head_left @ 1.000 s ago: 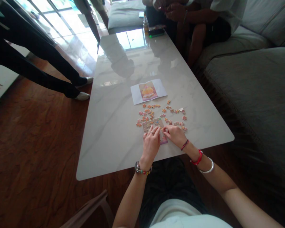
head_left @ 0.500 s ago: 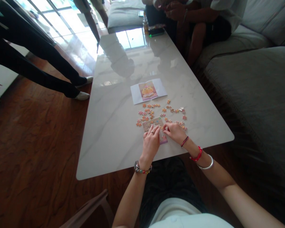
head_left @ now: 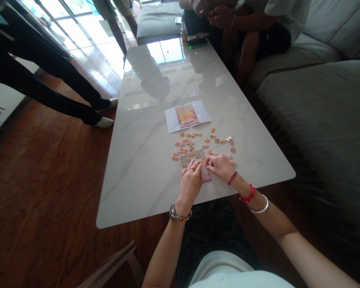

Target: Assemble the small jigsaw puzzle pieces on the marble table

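Observation:
A partly joined jigsaw block (head_left: 194, 155) lies near the front edge of the white marble table (head_left: 144, 160). My left hand (head_left: 191, 182) rests flat on its lower part with the fingers stretched out. My right hand (head_left: 221, 167) sits just to the right, fingertips pinched at the block's right edge, on a small piece I cannot make out. Loose orange and pink pieces (head_left: 219, 140) are scattered beyond and to the right. A printed reference picture (head_left: 187, 115) lies further back.
A grey sofa (head_left: 318, 104) runs along the table's right side. Another person (head_left: 252, 24) sits at the far end beside a bottle (head_left: 184, 33) and a phone (head_left: 198, 42). Someone's legs (head_left: 63, 84) stand on the wooden floor at left. A chair back (head_left: 114, 268) is below.
My right hand has shifted slightly forward and left along the jigsaw block's edge. The left hand has stayed in place.

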Available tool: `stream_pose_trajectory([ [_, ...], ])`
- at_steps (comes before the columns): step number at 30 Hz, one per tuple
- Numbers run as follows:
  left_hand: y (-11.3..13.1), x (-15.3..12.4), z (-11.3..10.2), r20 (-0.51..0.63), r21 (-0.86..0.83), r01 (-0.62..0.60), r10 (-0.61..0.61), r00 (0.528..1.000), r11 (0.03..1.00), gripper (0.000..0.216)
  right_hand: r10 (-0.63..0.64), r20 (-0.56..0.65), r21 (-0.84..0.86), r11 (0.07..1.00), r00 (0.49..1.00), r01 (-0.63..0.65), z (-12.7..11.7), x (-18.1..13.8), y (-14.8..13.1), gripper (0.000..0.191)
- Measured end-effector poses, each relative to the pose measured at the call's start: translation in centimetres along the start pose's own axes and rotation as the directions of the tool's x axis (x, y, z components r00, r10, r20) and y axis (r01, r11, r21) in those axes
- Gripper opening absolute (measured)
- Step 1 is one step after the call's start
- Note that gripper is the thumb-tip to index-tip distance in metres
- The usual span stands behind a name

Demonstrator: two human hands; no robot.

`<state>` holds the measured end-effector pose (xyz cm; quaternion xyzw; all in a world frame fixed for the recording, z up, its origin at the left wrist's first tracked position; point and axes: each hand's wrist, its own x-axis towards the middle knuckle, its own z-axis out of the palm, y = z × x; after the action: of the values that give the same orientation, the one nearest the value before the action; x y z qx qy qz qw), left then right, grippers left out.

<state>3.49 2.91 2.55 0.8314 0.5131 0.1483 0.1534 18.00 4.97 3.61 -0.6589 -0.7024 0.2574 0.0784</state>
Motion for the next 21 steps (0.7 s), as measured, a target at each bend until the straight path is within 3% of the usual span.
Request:
stream_pose_trajectory([
  [3, -0.1, -0.1, 0.0, -0.019, -0.044, 0.024, -0.025, 1.0, 0.999, 0.03, -0.009, -0.002, 0.017, 1.0, 1.0, 0.009, -0.1, -0.1, 0.1, 0.012],
  [7, -1.1, 1.0, -1.0, -0.11, -0.147, 0.013, -0.03, 0.994, 0.989, 0.029, -0.031, -0.108, 0.115, 0.992, 0.994, 0.043, -1.6, 0.6, 0.3, 0.017],
  [11, -3.0, 5.4, -3.2, -0.222, -0.255, -0.003, -0.056, 0.973, 0.967, 0.023, -0.049, -0.288, 0.223, 0.968, 0.957, 0.116, -5.2, 4.2, 0.5, 0.023],
  [15, -4.4, 10.4, -6.2, -0.324, -0.298, 0.055, -0.155, 0.933, 0.953, 0.02, -0.033, -0.498, 0.212, 0.964, 0.866, 0.158, -9.3, 7.8, -0.2, 0.026],
  [17, -4.6, 11.6, -7.3, -0.33, -0.323, 0.082, -0.194, 0.924, 0.943, 0.02, -0.045, -0.535, 0.203, 0.962, 0.843, 0.18, -10.4, 8.6, -0.6, 0.027],
  [21, -4.9, 12.3, -7.8, -0.309, -0.354, 0.111, -0.229, 0.923, 0.928, 0.02, -0.039, -0.518, 0.221, 0.959, 0.855, 0.177, -10.5, 9.4, -0.6, 0.028],
])
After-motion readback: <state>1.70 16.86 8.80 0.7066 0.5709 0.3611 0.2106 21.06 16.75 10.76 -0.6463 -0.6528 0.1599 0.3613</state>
